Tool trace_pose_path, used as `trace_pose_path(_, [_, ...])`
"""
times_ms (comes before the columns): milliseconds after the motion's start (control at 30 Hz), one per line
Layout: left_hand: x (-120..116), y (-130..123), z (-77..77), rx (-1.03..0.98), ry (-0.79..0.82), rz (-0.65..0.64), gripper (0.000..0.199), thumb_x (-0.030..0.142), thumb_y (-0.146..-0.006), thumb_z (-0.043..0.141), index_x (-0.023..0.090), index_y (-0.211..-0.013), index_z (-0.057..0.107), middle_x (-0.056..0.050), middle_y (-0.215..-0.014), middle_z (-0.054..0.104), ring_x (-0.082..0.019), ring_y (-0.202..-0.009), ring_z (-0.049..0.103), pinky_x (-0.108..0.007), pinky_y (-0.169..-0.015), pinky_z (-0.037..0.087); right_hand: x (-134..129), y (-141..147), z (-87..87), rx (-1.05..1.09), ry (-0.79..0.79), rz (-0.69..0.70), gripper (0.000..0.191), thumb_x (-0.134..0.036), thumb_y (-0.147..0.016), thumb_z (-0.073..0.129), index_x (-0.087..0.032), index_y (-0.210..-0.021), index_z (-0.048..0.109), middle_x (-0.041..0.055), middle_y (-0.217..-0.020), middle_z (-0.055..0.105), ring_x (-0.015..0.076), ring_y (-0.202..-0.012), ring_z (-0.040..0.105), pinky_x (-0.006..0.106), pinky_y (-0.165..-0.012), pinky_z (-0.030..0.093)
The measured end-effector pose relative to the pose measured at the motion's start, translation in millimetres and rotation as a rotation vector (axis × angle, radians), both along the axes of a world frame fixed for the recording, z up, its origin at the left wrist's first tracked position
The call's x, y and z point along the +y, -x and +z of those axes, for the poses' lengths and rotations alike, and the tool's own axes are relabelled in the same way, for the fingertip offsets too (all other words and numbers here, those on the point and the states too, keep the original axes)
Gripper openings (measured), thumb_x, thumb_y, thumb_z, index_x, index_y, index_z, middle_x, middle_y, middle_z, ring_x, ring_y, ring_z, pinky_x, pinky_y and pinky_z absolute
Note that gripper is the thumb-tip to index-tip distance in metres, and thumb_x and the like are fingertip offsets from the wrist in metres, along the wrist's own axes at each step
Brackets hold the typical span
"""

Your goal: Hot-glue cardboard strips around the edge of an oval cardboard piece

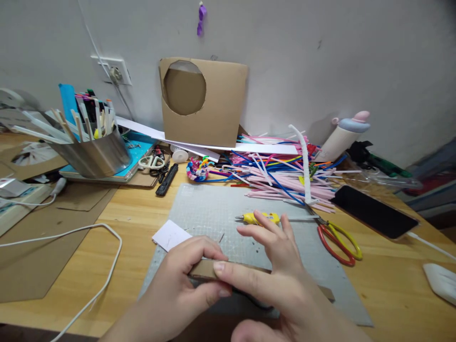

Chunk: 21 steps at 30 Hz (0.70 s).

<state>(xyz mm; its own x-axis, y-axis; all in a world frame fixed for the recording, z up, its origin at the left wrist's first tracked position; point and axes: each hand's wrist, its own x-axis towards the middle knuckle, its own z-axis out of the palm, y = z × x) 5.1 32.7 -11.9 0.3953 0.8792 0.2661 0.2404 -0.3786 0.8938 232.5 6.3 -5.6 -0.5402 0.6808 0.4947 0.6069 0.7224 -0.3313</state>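
Note:
Pinched between the thumb and fingers of my left hand (185, 278) is a brown cardboard piece (204, 269), held edge-on above the mat near the front. The index fingertip of my right hand (281, 266) rests on that edge, close to the left fingers. The other right fingers are stretched out and spread, and the right thumb is low in the view. A yellow glue gun (253, 218) with a pointed metal tip lies just behind the right hand, which hides part of it. Left of the hands lies a small white card (171, 235).
Beneath the hands is a grey cutting mat (199, 204). Scissors (338, 242) and a phone (375, 211) lie to the right. Behind are pink pipe cleaners (274, 178) and an upright cardboard panel (224, 104) with a round hole. A metal pot (98, 154) and white cable (116, 256) are left.

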Motion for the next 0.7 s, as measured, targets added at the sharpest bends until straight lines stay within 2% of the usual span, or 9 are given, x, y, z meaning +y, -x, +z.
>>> trace_pose_path(100, [1, -1, -7.2, 0.045, 0.003, 0.029, 0.016, 0.025, -0.077, 0.083, 0.024, -0.084, 0.068, 0.004, -0.077, 0.072, -0.015, -0.072, 0.069, -0.023, -0.065, 0.052, -1, 0, 5.5, -0.018, 0.041, 0.003, 0.052, -0.059, -0.096, 0.062, -0.038, -0.143, 0.057, 0.0163, -0.146, 0.044, 0.0493, -0.146, 0.035, 0.088, -0.106, 0.020])
trace_pose_path(167, [2, -1, -11.9, 0.062, -0.020, 0.040, 0.022, 0.029, -0.074, 0.087, 0.024, -0.082, 0.068, 0.005, -0.076, 0.072, -0.015, -0.070, 0.069, -0.024, -0.063, 0.051, -1, 0, 6.4, -0.021, 0.048, 0.013, 0.052, -0.058, -0.096, 0.062, -0.038, -0.144, 0.057, 0.0174, -0.146, 0.044, 0.0509, -0.145, 0.036, 0.089, -0.102, 0.024])
trace_pose_path(367, [2, -3, -19.6, 0.090, -0.167, 0.124, 0.041, 0.049, -0.070, 0.089, 0.021, -0.070, 0.059, 0.003, -0.067, 0.065, -0.015, -0.062, 0.060, -0.026, -0.058, 0.044, -1, 1, 4.4, -0.005, 0.062, 0.033, 0.050, -0.054, -0.098, 0.062, -0.037, -0.144, 0.054, 0.0175, -0.145, 0.043, 0.0523, -0.146, 0.033, 0.092, -0.100, 0.019])
trace_pose_path(533, [2, -5, -18.9, 0.117, -0.218, 0.126, 0.042, 0.052, -0.076, 0.084, 0.021, -0.071, 0.056, 0.003, -0.066, 0.064, -0.014, -0.060, 0.059, -0.025, -0.055, 0.042, -2, 0, 3.9, -0.001, 0.057, 0.033, 0.049, -0.052, -0.097, 0.064, -0.037, -0.142, 0.055, 0.0159, -0.144, 0.044, 0.0485, -0.148, 0.032, 0.087, -0.107, 0.016])
trace_pose_path(700, [2, -4, -19.0, 0.132, -0.236, 0.118, 0.044, 0.057, -0.080, 0.079, 0.021, -0.071, 0.055, 0.003, -0.065, 0.063, -0.014, -0.059, 0.059, -0.025, -0.055, 0.042, -3, 1, 5.7, 0.012, 0.079, 0.032, 0.047, -0.051, -0.099, 0.062, -0.038, -0.143, 0.054, 0.0169, -0.144, 0.047, 0.0508, -0.146, 0.034, 0.090, -0.102, 0.019])
